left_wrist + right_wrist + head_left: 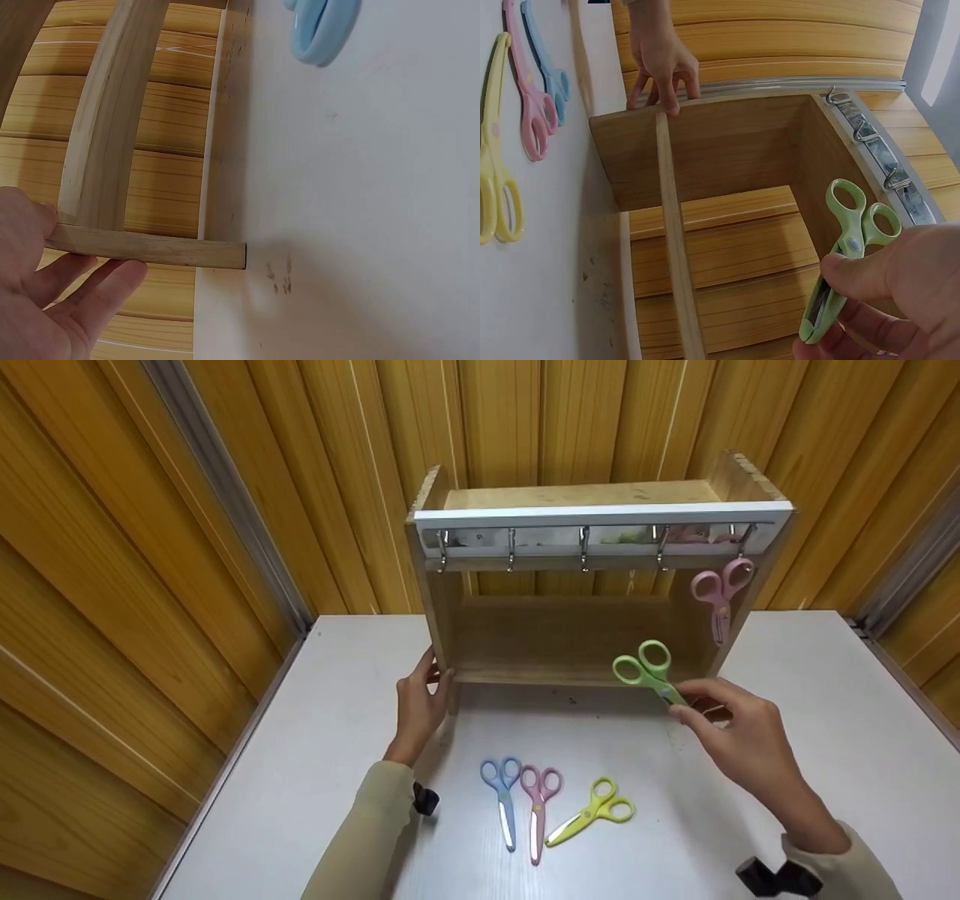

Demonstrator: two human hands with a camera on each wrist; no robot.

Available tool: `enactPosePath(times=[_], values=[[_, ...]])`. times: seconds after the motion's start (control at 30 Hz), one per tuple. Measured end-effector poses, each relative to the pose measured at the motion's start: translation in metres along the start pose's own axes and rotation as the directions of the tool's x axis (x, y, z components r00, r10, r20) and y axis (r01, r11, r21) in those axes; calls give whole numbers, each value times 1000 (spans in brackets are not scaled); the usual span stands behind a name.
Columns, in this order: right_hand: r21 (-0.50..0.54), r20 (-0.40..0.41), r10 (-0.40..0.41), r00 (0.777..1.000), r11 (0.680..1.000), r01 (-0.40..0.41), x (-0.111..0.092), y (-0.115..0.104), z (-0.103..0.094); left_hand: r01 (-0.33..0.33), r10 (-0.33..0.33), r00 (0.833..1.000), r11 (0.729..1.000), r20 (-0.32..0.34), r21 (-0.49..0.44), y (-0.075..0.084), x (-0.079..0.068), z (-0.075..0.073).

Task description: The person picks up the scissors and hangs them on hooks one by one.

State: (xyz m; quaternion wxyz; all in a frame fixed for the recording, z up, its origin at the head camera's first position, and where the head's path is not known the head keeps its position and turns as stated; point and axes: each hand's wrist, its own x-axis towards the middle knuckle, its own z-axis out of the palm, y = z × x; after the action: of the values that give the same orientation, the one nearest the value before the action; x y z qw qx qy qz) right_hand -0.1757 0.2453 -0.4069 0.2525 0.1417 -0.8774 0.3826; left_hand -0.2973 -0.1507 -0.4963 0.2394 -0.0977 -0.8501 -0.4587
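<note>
Green scissors (pixel 654 679) are pinched by the blades between the thumb and fingers of my right hand (pixel 739 727), handles up, in front of the rack's lower right. My left hand (pixel 421 709) grips the left side panel of the wooden rack (pixel 562 679) near its bottom, thumb on the front edge and fingers behind. Along the top front runs a metal strip with several hooks (pixel 584 547). Pink scissors (pixel 721 600) hang by a handle loop from the rightmost hook. In the right wrist view the green scissors (pixel 851 240) have their handles near the hook strip.
Blue scissors (pixel 503 799), a second pair of pink scissors (pixel 538 810) and yellow scissors (pixel 592 812) lie on the white table (pixel 300 780) in front of the rack. Wood-patterned panels (pixel 502 420) stand behind and at both sides.
</note>
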Motion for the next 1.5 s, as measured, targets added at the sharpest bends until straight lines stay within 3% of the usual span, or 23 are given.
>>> enactPosePath(times=[0.47,0.67,1.07,1.5], values=[[134,-93,32,995,991,-20,25,-16,4,2,-2,1000,1000,3,20,2,0,-1],[153,-109,48,993,988,-31,32,-18,7,23,-23,1000,999,6,24,1,0,0],[195,-174,55,983,981,-20,48,-22,7,-3,3,1000,1000,-7,13,1,-1,0],[241,-226,73,971,970,-17,63,-20,21,31,-31,1000,999,-1,9,2,-1,1]])
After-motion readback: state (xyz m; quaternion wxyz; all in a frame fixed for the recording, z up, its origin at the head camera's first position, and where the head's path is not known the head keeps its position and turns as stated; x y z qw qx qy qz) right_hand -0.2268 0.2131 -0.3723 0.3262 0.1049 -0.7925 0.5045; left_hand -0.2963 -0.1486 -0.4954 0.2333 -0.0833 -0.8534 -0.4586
